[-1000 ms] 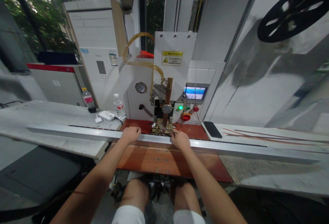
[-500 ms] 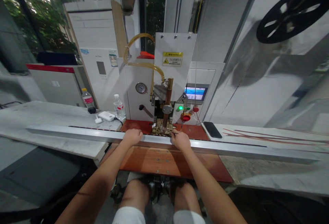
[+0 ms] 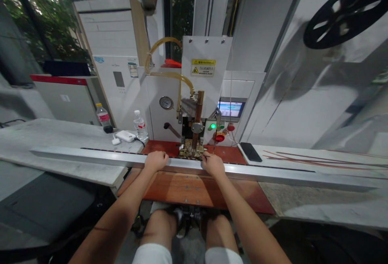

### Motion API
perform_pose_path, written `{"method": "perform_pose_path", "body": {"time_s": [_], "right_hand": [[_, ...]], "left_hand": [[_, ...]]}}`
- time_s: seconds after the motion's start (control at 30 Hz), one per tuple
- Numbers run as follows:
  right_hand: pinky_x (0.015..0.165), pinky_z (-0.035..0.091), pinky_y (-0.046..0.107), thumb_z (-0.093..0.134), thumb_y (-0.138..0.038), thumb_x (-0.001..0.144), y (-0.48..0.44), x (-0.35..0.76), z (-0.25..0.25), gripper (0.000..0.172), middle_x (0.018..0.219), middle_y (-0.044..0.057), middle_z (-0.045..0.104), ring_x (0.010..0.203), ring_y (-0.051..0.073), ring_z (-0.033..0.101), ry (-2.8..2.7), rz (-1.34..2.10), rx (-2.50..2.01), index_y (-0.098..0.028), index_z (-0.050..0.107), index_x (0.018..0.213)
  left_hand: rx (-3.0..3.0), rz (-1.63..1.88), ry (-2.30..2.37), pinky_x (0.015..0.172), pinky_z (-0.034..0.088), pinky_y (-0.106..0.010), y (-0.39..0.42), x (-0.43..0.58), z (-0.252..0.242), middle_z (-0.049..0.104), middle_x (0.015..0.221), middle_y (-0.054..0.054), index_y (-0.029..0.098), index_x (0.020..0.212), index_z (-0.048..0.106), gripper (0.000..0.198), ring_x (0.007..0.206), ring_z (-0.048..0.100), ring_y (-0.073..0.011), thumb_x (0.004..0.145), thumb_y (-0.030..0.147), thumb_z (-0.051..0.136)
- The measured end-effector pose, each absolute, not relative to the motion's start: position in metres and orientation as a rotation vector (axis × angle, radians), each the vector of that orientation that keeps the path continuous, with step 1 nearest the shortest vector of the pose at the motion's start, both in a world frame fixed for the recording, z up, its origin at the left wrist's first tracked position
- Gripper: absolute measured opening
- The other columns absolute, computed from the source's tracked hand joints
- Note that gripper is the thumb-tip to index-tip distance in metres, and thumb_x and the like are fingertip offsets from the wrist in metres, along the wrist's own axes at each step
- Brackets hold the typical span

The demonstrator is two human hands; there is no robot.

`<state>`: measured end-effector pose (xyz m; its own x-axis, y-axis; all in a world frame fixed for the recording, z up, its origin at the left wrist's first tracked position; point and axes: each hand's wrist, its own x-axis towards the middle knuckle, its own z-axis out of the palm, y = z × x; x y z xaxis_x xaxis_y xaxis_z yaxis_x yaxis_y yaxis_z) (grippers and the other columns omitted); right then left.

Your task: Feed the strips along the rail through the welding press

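My left hand (image 3: 156,161) is closed over the silver metal bar (image 3: 121,158), its fingers at the thin dark strip (image 3: 103,151) along the bar's far edge. My right hand (image 3: 214,164) is closed in a pinch at the same strip; both hands' fingertips are partly hidden. Between and just beyond the hands sits the brass-coloured fixture (image 3: 191,150) of a white machine (image 3: 206,53). A copper rod (image 3: 199,110) reaches down to that fixture. Below the bar is a reddish-brown board (image 3: 188,189).
A soda bottle (image 3: 104,118), a clear water bottle (image 3: 140,125) and a white power bank (image 3: 125,136) stand or lie left. To the right are a black phone (image 3: 250,152) and thin reddish rods (image 3: 291,157). A lit screen (image 3: 231,108) and green button (image 3: 213,126) are on the machine.
The machine's screen now shows a different, paler picture. My hands, the strip and the bar hold nearly the same position; the whole view has shifted very slightly.
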<state>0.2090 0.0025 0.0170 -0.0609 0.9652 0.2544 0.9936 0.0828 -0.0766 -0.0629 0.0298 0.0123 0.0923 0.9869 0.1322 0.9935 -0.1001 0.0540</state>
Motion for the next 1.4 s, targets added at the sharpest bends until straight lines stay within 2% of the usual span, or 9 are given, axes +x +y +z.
{"method": "perform_pose_path", "body": {"time_s": [0.43,1.0,1.4], "right_hand": [[0.067,0.038,0.024,0.033,-0.037,0.093,0.0016,0.2082,0.0191,0.032,0.090,0.005,0.069,0.082,0.017,0.064,-2.125,-0.181,-1.974,-0.023,0.061,0.096],[0.072,0.039,0.024,0.032,-0.038,0.093,0.0000,0.2082,0.0188,0.035,0.090,0.006,0.069,0.083,0.017,0.064,-2.106,-0.167,-2.003,-0.023,0.062,0.100],[0.068,0.039,0.024,0.034,-0.039,0.093,-0.0034,0.2087,0.0196,0.032,0.087,0.006,0.069,0.081,0.017,0.064,-2.099,-0.178,-1.984,-0.023,0.062,0.097]], "left_hand": [[-2.271,-0.195,-2.069,0.077,0.045,-0.033,0.0294,-0.0621,0.0137,0.070,0.089,-0.012,0.019,0.088,0.071,0.048,0.085,0.064,-0.0239,0.085,0.039,0.027],[-2.260,-0.221,-2.107,0.079,0.044,-0.032,0.0276,-0.0617,0.0125,0.070,0.090,-0.012,0.018,0.089,0.071,0.048,0.088,0.064,-0.0234,0.086,0.040,0.028],[-2.270,-0.219,-2.038,0.075,0.044,-0.034,0.0239,-0.0618,0.0120,0.070,0.087,-0.013,0.019,0.086,0.071,0.049,0.084,0.065,-0.0246,0.086,0.038,0.026]]}}
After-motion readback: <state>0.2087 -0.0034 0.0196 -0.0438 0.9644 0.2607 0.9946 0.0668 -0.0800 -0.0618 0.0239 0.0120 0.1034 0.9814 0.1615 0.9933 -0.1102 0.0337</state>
